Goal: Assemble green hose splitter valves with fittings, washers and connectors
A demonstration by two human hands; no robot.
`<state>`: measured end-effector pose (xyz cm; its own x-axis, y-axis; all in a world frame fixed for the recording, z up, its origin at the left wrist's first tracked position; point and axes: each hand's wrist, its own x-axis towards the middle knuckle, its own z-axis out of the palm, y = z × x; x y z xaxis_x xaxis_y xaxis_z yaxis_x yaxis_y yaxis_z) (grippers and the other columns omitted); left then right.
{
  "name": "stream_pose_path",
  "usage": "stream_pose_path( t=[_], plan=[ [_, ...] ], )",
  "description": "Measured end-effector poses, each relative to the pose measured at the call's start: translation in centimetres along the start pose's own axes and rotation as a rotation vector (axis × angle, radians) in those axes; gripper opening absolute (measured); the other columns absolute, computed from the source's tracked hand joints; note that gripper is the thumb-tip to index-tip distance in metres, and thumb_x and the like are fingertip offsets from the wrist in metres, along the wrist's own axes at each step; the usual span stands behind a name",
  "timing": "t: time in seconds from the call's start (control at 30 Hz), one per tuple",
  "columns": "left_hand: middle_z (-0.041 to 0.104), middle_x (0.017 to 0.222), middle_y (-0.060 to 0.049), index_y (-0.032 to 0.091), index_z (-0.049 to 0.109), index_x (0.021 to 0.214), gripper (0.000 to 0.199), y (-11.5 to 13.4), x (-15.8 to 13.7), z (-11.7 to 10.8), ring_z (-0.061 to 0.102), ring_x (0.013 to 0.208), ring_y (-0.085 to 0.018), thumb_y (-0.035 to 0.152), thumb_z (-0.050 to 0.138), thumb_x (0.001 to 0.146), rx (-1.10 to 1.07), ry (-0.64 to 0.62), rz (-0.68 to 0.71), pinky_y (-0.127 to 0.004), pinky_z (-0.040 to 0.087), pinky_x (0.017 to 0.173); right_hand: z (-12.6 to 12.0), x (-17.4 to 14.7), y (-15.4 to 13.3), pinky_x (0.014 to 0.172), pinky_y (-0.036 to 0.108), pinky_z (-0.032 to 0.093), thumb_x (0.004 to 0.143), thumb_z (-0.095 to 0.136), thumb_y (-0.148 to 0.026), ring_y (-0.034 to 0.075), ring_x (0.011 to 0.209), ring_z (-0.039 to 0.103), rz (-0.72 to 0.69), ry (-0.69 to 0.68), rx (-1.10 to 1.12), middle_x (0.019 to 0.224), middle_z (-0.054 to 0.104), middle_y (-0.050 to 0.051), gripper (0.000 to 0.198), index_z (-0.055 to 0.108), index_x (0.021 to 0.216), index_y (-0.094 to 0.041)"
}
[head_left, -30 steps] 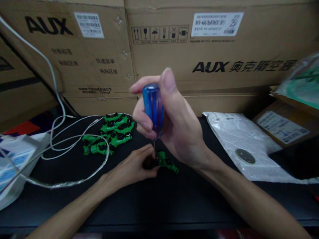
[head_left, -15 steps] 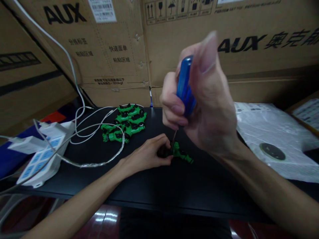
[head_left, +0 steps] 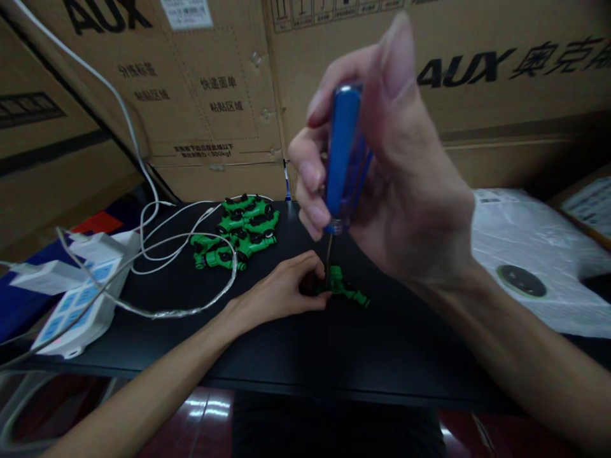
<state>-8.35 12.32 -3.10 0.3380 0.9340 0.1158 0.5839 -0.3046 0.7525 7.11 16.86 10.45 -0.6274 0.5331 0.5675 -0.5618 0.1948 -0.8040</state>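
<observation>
My right hand (head_left: 396, 152) is closed around the blue handle of a screwdriver (head_left: 344, 152), its thumb raised along the handle. The thin shaft points almost straight down to a green and black plastic hose splitter (head_left: 349, 292) on the black table. My left hand (head_left: 291, 286) pinches the near left end of this splitter and presses it against the table. The screwdriver's tip meets the part beside my left fingertips, and the exact contact is hidden. Further back on the left lies a group of similar green splitters (head_left: 252, 232) with black levers.
White cables (head_left: 191, 312) loop over the table (head_left: 286, 356) near the green parts. At the left stands a white power strip (head_left: 90, 299) with chargers. Large cardboard boxes (head_left: 205, 127) wall off the back. A white plastic-wrapped package (head_left: 539, 254) lies right.
My right hand has risen slightly, its fingers loosened a little around the handle, and the screwdriver now stands more upright. My left hand keeps its hold on the splitter.
</observation>
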Motion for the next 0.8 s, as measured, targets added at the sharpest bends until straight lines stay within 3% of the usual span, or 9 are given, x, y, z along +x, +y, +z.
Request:
stream_pose_path(
  t=[0.13,0.27,0.33,0.43,0.57,0.7,0.8],
  plan=[
    [0.055,0.088,0.003,0.020,0.059,0.100,0.021,-0.1,0.0,-0.1,0.053,0.069,-0.012,0.028,0.071,0.085,-0.011,0.010,0.019,-0.026,0.045,0.064,0.0,0.1,-0.3,0.049,0.028,0.035,0.099,0.054,-0.057,0.009,0.056,0.041,0.003,-0.054,-0.071,0.069,0.042,-0.005,0.040,0.053,0.090,-0.018],
    [0.062,0.103,-0.002,0.020,0.061,0.107,0.028,0.0,0.1,-0.5,0.061,0.089,-0.017,0.024,0.075,0.084,-0.003,0.040,0.115,-0.032,0.052,0.081,0.2,0.1,0.2,0.041,0.024,0.024,0.104,0.049,-0.050,0.009,0.044,0.031,0.007,0.101,-0.017,0.059,0.039,-0.011,0.030,0.036,0.093,-0.026],
    [0.065,0.113,-0.004,0.020,0.063,0.110,0.030,0.0,0.2,-0.7,0.062,0.106,-0.020,0.021,0.077,0.083,-0.003,0.055,0.178,-0.037,0.050,0.096,0.3,0.0,0.4,0.041,0.024,0.027,0.104,0.047,-0.049,0.009,0.044,0.034,-0.012,0.094,0.005,0.061,0.042,-0.011,0.031,0.031,0.090,-0.028],
    [0.068,0.120,-0.005,0.021,0.066,0.114,0.030,-0.1,0.3,-0.7,0.063,0.116,-0.021,0.020,0.077,0.086,-0.055,0.030,0.222,-0.040,0.047,0.106,0.3,0.0,0.2,0.048,0.027,0.038,0.101,0.049,-0.055,0.010,0.054,0.044,-0.042,0.028,0.024,0.071,0.048,-0.007,0.035,0.038,0.088,-0.025],
    [0.073,0.117,-0.004,0.021,0.069,0.114,0.027,-0.4,0.2,-0.6,0.068,0.112,-0.020,0.023,0.076,0.088,-0.134,0.003,0.185,-0.037,0.051,0.103,0.2,0.0,0.0,0.049,0.028,0.034,0.097,0.053,-0.061,0.009,0.054,0.040,-0.009,-0.028,-0.039,0.071,0.042,-0.005,0.043,0.055,0.093,-0.018],
    [0.076,0.111,-0.004,0.019,0.072,0.109,0.018,-0.2,0.2,-0.7,0.072,0.102,-0.020,0.027,0.072,0.092,-0.173,0.019,0.123,-0.035,0.054,0.098,0.2,0.0,0.8,0.044,0.023,0.027,0.104,0.049,-0.050,0.007,0.047,0.032,-0.047,0.121,-0.026,0.063,0.038,-0.010,0.029,0.039,0.096,-0.025],
    [0.077,0.111,-0.005,0.018,0.073,0.107,0.015,0.0,0.2,-0.7,0.072,0.103,-0.020,0.027,0.066,0.097,-0.190,0.030,0.136,-0.035,0.054,0.098,0.1,0.1,1.2,0.045,0.021,0.031,0.107,0.041,-0.049,0.007,0.050,0.036,-0.122,0.112,-0.013,0.067,0.041,-0.010,0.029,0.034,0.092,-0.026]
  ],
)
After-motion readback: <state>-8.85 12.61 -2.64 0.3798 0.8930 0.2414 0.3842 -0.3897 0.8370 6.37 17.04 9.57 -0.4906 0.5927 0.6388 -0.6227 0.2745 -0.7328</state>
